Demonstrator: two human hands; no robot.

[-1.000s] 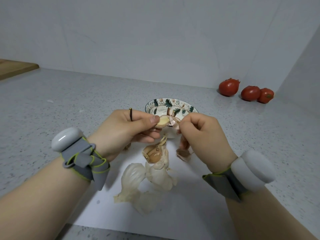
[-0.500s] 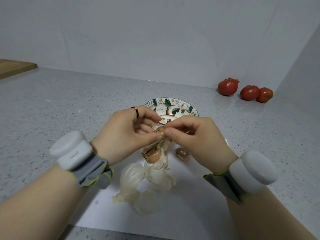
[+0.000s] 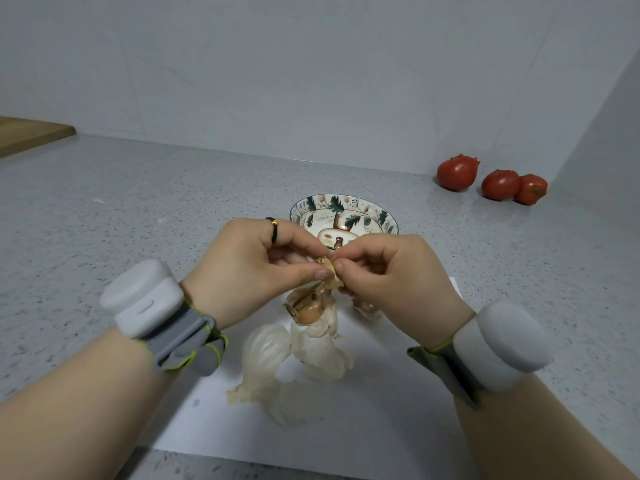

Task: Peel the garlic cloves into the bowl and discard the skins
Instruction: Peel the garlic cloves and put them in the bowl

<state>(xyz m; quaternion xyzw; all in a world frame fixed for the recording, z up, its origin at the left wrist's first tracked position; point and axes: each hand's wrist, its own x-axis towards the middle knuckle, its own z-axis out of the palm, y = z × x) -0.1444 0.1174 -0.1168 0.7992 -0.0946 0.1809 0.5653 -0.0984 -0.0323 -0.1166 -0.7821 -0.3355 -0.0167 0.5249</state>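
My left hand (image 3: 252, 268) and my right hand (image 3: 391, 271) meet in front of the patterned bowl (image 3: 313, 207), both pinching one garlic clove (image 3: 329, 268) between thumb and fingers. Most of the clove is hidden by the fingertips. Just below the hands the rest of the garlic bulb (image 3: 308, 306) lies on a white sheet (image 3: 363, 427), with papery white skins (image 3: 277, 358) spread around it. Another unpeeled clove (image 3: 367, 308) lies under my right hand. The bowl holds pale pieces, partly hidden behind my fingers.
Three red tomatoes (image 3: 491, 180) sit at the back right against the wall. A wooden board (image 3: 27, 136) lies at the far left edge. The grey speckled counter (image 3: 121, 220) stretches around the sheet. Each wrist carries a white device on a grey strap.
My right hand has come in from pulling skin away and now pinches the clove together with my left hand. Both hands have dropped slightly toward the bulb.
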